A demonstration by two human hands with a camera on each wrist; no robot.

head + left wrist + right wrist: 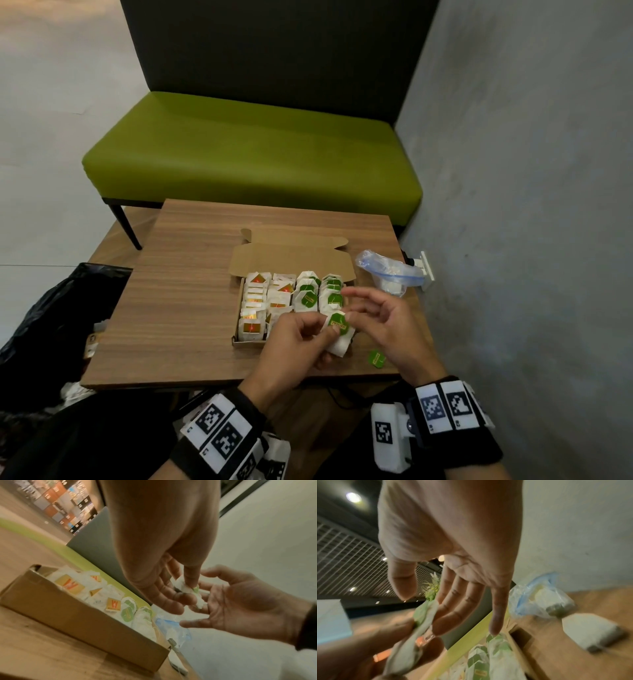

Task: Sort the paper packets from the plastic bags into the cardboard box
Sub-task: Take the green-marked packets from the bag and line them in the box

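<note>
An open cardboard box (239, 337) in the middle of the table holds rows of white paper packets, red-tagged (252, 327) on the left and green-tagged (308, 299) on the right. My left hand (329, 330) pinches a small bunch of green-tagged packets (339, 337) just off the box's near right corner. My right hand (356, 308) has relaxed, spread fingers that touch the bunch from the right. In the left wrist view the left hand (188, 592) pinches the packets (182, 586) over the right palm (240, 601). A clear plastic bag (387, 270) lies right of the box.
A loose green tag (376, 358) lies on the wooden table (178, 291) near its front edge. A green bench (253, 154) stands behind, a grey wall on the right, a black bag (51, 325) on the left. A blurred white block (590, 631) lies by the plastic bag (539, 597).
</note>
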